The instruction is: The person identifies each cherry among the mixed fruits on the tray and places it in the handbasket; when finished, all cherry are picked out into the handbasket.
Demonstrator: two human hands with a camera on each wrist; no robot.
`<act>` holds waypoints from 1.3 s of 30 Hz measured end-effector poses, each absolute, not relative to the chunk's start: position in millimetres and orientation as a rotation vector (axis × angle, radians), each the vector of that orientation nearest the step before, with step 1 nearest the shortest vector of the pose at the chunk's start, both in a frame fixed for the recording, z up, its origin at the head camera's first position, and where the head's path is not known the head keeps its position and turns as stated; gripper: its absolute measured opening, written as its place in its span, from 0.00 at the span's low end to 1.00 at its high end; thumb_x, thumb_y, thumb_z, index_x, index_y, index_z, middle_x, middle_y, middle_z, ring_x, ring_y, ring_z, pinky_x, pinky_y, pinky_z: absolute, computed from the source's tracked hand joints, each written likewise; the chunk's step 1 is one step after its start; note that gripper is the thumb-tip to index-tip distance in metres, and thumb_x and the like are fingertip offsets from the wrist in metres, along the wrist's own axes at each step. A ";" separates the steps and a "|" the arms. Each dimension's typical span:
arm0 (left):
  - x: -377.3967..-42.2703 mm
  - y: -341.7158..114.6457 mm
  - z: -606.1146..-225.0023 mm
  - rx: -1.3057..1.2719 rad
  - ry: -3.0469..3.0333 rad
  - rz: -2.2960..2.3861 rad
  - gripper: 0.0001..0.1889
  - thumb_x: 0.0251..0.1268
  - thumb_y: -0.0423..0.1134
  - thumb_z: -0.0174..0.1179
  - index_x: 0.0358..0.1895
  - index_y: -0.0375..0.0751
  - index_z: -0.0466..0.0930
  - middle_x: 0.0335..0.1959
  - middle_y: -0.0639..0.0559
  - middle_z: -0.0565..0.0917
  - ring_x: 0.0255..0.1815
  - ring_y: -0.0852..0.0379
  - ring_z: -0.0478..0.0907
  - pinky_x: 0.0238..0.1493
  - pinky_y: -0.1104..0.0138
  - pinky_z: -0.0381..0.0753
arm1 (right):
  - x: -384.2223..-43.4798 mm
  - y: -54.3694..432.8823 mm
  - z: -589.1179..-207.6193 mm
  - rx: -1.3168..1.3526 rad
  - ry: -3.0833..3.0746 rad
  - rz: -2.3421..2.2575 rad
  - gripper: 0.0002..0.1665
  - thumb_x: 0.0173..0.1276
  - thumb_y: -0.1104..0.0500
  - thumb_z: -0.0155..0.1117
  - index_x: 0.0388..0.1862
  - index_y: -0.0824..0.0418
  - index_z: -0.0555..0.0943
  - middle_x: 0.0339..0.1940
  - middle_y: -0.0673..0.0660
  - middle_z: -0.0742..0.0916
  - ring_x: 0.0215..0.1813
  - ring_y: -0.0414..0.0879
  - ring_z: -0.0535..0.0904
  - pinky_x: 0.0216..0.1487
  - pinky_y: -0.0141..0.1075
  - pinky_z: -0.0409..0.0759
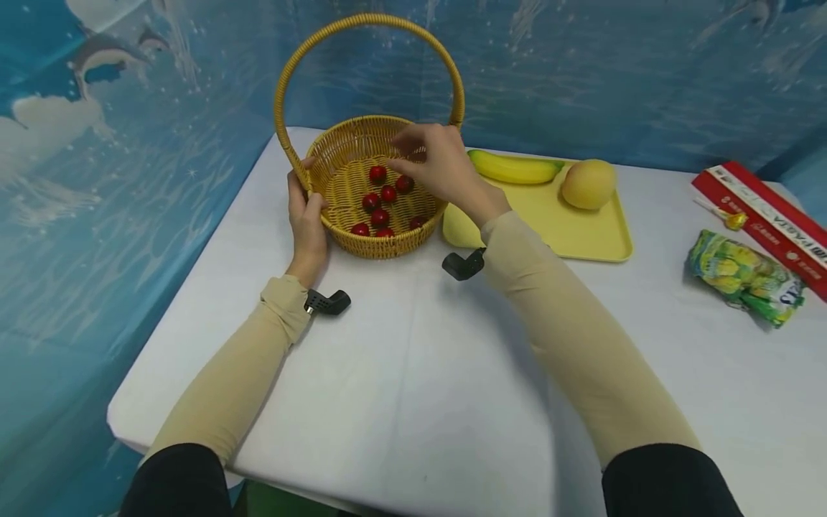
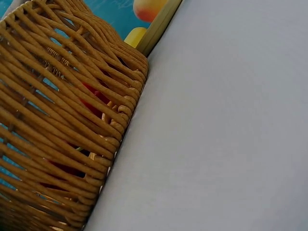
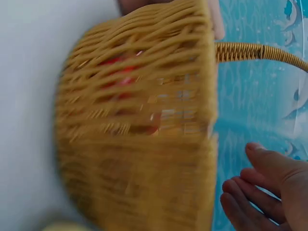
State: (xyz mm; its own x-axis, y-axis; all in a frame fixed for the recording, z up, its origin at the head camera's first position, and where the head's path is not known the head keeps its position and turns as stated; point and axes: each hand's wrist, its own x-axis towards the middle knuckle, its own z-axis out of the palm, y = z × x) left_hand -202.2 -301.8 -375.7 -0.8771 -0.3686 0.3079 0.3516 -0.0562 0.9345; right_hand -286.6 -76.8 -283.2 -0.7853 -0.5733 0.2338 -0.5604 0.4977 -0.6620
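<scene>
A round wicker basket (image 1: 381, 248) with a tall arched handle stands on the table, several small dark-red cherry-like fruits (image 1: 379, 217) lying on its bottom. My left hand (image 1: 308, 233) grips the basket's left side by the foot of the handle. Over the right part of the basket hovers my right hand (image 1: 439, 161), its fingers loosely bent with nothing visible between them. The right wrist view shows the same right hand (image 3: 269, 190) beyond the rim, thumb apart from the fingers. Through the weave in the left wrist view, red fruit (image 2: 94, 98) shows in part.
Right of the basket, a yellow tray (image 1: 568, 237) bears a banana (image 1: 517, 169) and a round peach-like fruit (image 1: 589, 184). A pale yellow fruit (image 1: 460, 230) is partly behind my right wrist. Farther right lie a green snack bag (image 1: 743, 276), a red box (image 1: 769, 215) and a gold-wrapped lollipop (image 1: 735, 220).
</scene>
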 end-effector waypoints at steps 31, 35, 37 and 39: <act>-206.7 -319.5 -379.2 0.129 -1.929 -1.874 0.36 0.68 0.32 0.43 0.81 0.49 0.60 0.81 0.49 0.64 0.79 0.50 0.64 0.76 0.62 0.65 | -206.5 135.5 -340.6 -0.733 3.132 -1.103 0.24 0.72 0.54 0.73 0.63 0.64 0.84 0.57 0.66 0.88 0.58 0.63 0.84 0.61 0.61 0.79; -184.7 -323.0 -364.0 0.190 -2.025 -1.704 0.35 0.70 0.33 0.45 0.82 0.45 0.59 0.81 0.46 0.66 0.81 0.53 0.63 0.79 0.64 0.63 | -197.1 145.5 -351.6 -0.716 3.127 -1.114 0.26 0.73 0.54 0.72 0.66 0.63 0.83 0.59 0.68 0.87 0.62 0.67 0.81 0.62 0.65 0.75; -173.5 -321.6 -354.8 0.206 -2.045 -1.641 0.34 0.72 0.34 0.46 0.82 0.43 0.59 0.80 0.43 0.67 0.80 0.53 0.64 0.79 0.62 0.62 | -195.1 147.1 -356.2 -0.731 3.131 -1.121 0.27 0.73 0.55 0.72 0.66 0.64 0.82 0.62 0.68 0.86 0.65 0.67 0.80 0.65 0.66 0.73; -166.3 -318.7 -347.5 0.227 -2.034 -1.572 0.32 0.74 0.35 0.47 0.81 0.41 0.60 0.79 0.43 0.68 0.80 0.54 0.63 0.80 0.61 0.60 | -193.8 147.7 -359.3 -0.747 3.148 -1.108 0.27 0.72 0.55 0.73 0.67 0.64 0.82 0.64 0.68 0.85 0.69 0.67 0.78 0.68 0.66 0.71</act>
State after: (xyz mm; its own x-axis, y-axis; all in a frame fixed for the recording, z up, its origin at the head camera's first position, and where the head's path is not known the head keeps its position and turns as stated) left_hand -166.3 -318.7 -347.5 -0.8327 -0.4518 0.3202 0.1958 0.3006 0.9334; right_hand -193.8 147.7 -359.3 -0.8679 -0.3057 0.3915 -0.4835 0.7005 -0.5249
